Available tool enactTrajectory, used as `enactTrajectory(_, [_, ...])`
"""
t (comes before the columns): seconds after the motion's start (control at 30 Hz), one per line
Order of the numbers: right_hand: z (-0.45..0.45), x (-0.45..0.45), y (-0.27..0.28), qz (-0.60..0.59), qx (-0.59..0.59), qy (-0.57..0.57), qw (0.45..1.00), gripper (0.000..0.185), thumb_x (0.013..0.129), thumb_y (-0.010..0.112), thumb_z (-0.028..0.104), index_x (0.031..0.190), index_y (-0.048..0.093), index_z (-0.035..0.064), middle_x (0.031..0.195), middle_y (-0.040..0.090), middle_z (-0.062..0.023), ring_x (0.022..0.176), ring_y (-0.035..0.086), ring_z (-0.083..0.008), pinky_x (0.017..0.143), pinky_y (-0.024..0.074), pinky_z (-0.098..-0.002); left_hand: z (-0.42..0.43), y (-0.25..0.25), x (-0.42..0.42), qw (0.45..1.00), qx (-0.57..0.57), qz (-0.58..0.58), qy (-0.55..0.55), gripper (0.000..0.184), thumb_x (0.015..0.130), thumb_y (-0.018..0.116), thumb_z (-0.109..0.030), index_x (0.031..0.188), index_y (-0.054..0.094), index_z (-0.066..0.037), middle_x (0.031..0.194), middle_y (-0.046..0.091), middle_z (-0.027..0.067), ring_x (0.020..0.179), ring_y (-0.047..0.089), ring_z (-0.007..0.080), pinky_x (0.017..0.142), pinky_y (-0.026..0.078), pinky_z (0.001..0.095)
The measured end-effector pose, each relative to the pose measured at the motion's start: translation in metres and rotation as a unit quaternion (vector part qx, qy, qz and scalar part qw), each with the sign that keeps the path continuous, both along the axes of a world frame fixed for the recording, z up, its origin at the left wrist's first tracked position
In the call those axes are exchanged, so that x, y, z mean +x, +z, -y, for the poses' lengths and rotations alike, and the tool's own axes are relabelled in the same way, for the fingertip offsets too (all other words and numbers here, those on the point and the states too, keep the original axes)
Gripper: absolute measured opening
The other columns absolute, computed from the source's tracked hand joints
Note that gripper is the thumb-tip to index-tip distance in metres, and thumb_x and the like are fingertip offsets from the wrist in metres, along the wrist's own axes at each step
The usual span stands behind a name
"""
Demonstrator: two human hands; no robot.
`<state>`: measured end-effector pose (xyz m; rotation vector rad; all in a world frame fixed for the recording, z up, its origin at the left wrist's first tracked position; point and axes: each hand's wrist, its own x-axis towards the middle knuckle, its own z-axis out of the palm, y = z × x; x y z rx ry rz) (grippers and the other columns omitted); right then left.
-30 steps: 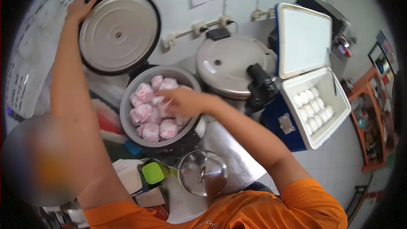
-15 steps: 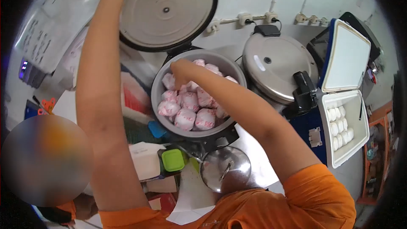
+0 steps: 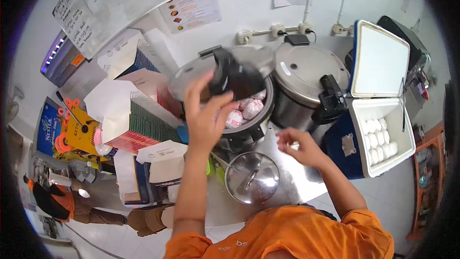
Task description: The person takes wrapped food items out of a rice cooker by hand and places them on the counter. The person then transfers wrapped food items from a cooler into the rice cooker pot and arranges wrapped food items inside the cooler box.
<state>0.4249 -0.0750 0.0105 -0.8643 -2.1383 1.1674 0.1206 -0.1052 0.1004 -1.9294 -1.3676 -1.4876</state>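
My left hand (image 3: 207,110) is raised with its fingers spread, right at the black latch (image 3: 232,74) of a rice cooker lid (image 3: 189,74). The lid is blurred and tilted partway down over the cooker pot (image 3: 269,110). Under it, paper-wrapped rice bundles (image 3: 253,109) with red print show at the front; the lid and my left hand hide the others. To the right of that cooker, my right hand (image 3: 299,147) hovers above the metal counter, its fingers slightly bent and apart, with nothing visible in them.
A second rice cooker (image 3: 311,69) stands shut on the right, beside an open cooler box (image 3: 407,144) holding white rolls. A lidded steel pot (image 3: 239,182) sits in front. Stacked cartons (image 3: 143,122) and a yellow tape machine (image 3: 79,134) are left. Another person (image 3: 64,204) is farther left.
My right hand has come out of the pot toward the front right. The lid has swung down from upright, and my left hand has come down with it. My view has shifted, showing more cartons.
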Motion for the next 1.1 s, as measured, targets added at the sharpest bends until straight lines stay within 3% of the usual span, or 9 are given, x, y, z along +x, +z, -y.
enactTrajectory(0.1, [0.040,0.051,-0.024,0.005,-0.080,0.010,0.997,0.030,0.094,0.074,0.013,0.120,0.066,0.0021,0.096,0.073,-0.0050,0.087,0.068,-0.0120,0.080,0.0547,-0.0286,0.033,-0.052,0.027,0.993,-0.112,0.029,0.003,0.054,0.075,0.086,-0.023,0.123,0.065,-0.011,0.137,0.060,0.0146,0.127,0.055,0.0352,0.110,0.033,0.0485])
enactTrajectory(0.13, [0.047,0.059,-0.023,0.008,-0.113,-0.004,0.994,0.029,0.094,0.073,0.013,0.120,0.066,0.0023,0.097,0.073,-0.0051,0.087,0.068,-0.0122,0.081,0.0548,-0.0288,0.040,-0.063,0.039,0.981,-0.187,0.006,0.042,0.078,0.074,0.087,-0.028,0.139,0.048,-0.011,0.128,0.064,0.0156,0.119,0.059,0.0359,0.111,0.028,0.0500])
enactTrajectory(0.27, [0.074,0.087,-0.022,0.008,-0.122,0.009,0.992,0.030,0.095,0.072,0.015,0.121,0.066,0.0023,0.099,0.074,-0.0061,0.090,0.069,-0.0139,0.084,0.0547,-0.0306,0.007,-0.080,0.091,0.935,-0.210,0.275,0.083,0.077,0.080,0.082,-0.027,0.143,0.041,-0.009,0.103,0.069,0.0180,0.101,0.064,0.0399,0.101,0.039,0.0503])
enactTrajectory(0.4, [0.093,0.120,-0.008,-0.007,-0.095,0.049,0.994,0.033,0.094,0.073,0.017,0.122,0.065,0.0013,0.103,0.074,-0.0081,0.094,0.070,-0.0182,0.085,0.0546,-0.0339,-0.012,-0.124,0.109,0.945,-0.075,0.112,0.297,0.062,0.082,0.077,-0.023,0.135,0.050,-0.004,0.113,0.066,0.0205,0.105,0.062,0.0421,0.092,0.045,0.0505])
enactTrajectory(0.57, [0.107,0.206,0.019,-0.002,-0.087,0.074,0.993,0.038,0.095,0.072,0.026,0.125,0.065,0.0035,0.109,0.074,-0.0106,0.098,0.070,-0.0230,0.083,0.0547,-0.0360,-0.007,-0.117,0.133,0.917,0.020,0.034,0.397,0.059,0.082,0.078,-0.017,0.130,0.049,0.003,0.129,0.054,0.0222,0.118,0.050,0.0419,0.104,0.036,0.0537])
enactTrajectory(0.63, [0.109,0.253,0.033,-0.037,-0.060,0.066,0.995,0.038,0.094,0.073,0.027,0.124,0.066,0.0032,0.108,0.074,-0.0107,0.098,0.070,-0.0225,0.084,0.0551,-0.0360,-0.007,-0.100,0.184,0.928,0.083,0.094,0.352,0.056,0.086,0.077,-0.015,0.130,0.048,0.005,0.132,0.050,0.0198,0.127,0.048,0.0391,0.110,0.035,0.0523])
enactTrajectory(0.77, [0.097,0.369,0.078,-0.121,-0.087,-0.056,0.987,0.027,0.090,0.076,0.010,0.115,0.070,0.0006,0.103,0.074,-0.0097,0.094,0.070,-0.0195,0.090,0.0537,-0.0342,-0.078,-0.070,0.314,0.923,-0.138,0.341,-0.112,0.059,0.094,0.072,-0.012,0.144,0.042,-0.002,0.146,0.051,0.0185,0.134,0.050,0.0284,0.111,0.040,0.0433])
enactTrajectory(0.9, [0.068,0.487,0.082,-0.170,-0.007,-0.207,0.963,0.022,0.087,0.076,0.003,0.109,0.070,0.0011,0.097,0.073,-0.0070,0.092,0.068,-0.0165,0.088,0.0518,-0.0315,-0.219,-0.025,0.418,0.928,-0.148,0.303,-0.160,0.061,0.103,0.063,-0.029,0.150,0.037,0.000,0.148,0.049,0.0208,0.138,0.048,0.0306,0.114,0.038,0.0416])
enactTrajectory(1.1, [0.019,0.626,0.060,-0.131,0.081,-0.430,0.890,0.016,0.091,0.072,0.006,0.106,0.069,0.0007,0.092,0.069,-0.0038,0.088,0.062,-0.0120,0.083,0.0486,-0.0290,-0.352,-0.014,0.437,0.776,-0.262,0.510,-0.262,0.066,0.110,0.036,-0.050,0.148,0.039,0.004,0.142,0.056,0.0202,0.128,0.059,0.0300,0.107,0.048,0.0421])
